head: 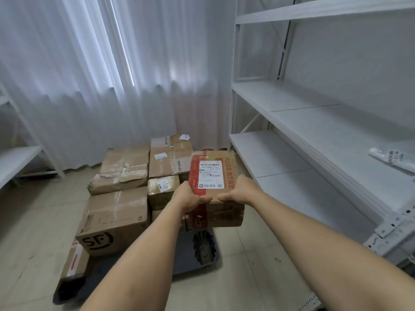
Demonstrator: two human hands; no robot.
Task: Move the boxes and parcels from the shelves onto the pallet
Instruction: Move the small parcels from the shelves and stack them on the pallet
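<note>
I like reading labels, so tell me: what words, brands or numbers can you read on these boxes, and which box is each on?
"SF" on the front of the big box.
"TP-LINK" on tape on the rear box.
"507 P802 770", roughly, on the white label of the held box, gripped by the left hand and right hand; its smaller print and red characters are unreadable.
Label on the small box: too small.

Soft daylight through curtains (pixel 89 75), glowing gap, dim floor, wide-angle bowing, slight blur
</note>
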